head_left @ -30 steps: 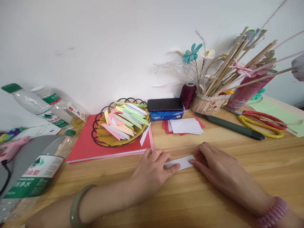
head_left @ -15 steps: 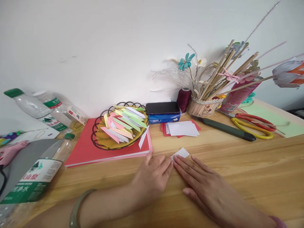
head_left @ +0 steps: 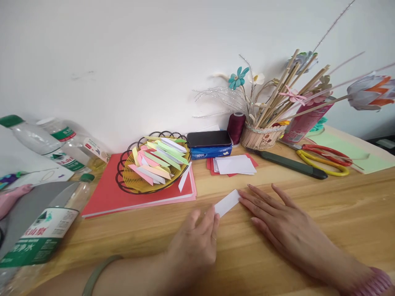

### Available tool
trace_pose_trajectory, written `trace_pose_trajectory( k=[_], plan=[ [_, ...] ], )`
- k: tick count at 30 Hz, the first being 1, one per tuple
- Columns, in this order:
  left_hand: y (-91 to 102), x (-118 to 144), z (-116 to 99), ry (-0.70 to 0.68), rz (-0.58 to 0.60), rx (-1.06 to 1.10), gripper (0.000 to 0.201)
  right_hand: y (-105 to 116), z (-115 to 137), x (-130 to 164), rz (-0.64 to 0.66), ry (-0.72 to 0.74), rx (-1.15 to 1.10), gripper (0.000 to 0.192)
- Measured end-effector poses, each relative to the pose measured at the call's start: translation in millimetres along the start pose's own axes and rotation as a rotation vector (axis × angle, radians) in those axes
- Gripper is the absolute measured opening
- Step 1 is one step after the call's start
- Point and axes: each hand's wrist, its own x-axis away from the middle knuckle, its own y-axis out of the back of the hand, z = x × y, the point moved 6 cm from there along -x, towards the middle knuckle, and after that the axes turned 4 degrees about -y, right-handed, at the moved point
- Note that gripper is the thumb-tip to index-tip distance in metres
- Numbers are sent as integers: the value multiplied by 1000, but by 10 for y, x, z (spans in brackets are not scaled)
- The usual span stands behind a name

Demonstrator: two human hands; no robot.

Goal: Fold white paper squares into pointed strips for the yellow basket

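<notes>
A small folded white paper strip (head_left: 227, 202) lies on the wooden table (head_left: 308, 255) in front of me. My left hand (head_left: 196, 240) lies with its fingertips on the strip's near left end. My right hand (head_left: 277, 218) lies flat with fingers spread, its fingertips touching the strip's right end. Neither hand grips anything. A green bangle sits on my left wrist and a pink band on my right wrist.
A wire basket (head_left: 153, 167) of folded coloured strips stands on red card sheets (head_left: 106, 193). Behind are a white and red paper stack (head_left: 233, 165), a phone on a blue pack (head_left: 210, 139), a stick holder (head_left: 261, 136), a knife (head_left: 291, 163), scissors (head_left: 327, 159) and bottles (head_left: 40, 230).
My right hand slid left across the strip, then drew back to the right and spread flat. The strip now lies slanted and more exposed. My left hand pulled slightly toward me.
</notes>
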Motion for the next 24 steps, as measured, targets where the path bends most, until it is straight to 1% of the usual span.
trace_pose_trajectory(
  k=[3,6,8,10,13,15,17,20,22,24],
  plan=[
    [-50,-9,26,-5,42,58,30,52,97,-52,-40,-5,18,43],
    [-61,-17,56,-13,18,96,30,77,328,-108,-35,91,-29,47],
    [-52,-18,66,-18,-4,91,31,78,417,-125,-19,140,-66,48],
    [-38,-17,69,-14,-18,76,32,67,368,-123,-10,111,-60,46],
    [-15,-13,67,3,-35,67,32,54,160,-89,-22,19,13,42],
    [4,-13,66,14,-57,69,31,57,85,-67,-34,-9,57,43],
    [19,-17,67,15,-75,76,31,63,133,-63,-39,5,72,45],
    [27,-30,89,18,-103,98,31,71,363,-82,-43,87,36,43],
    [32,-37,118,35,-140,119,32,89,457,-107,-71,72,-15,40],
    [23,-42,145,55,-159,142,31,100,470,-136,-85,18,-66,37]
  ],
)
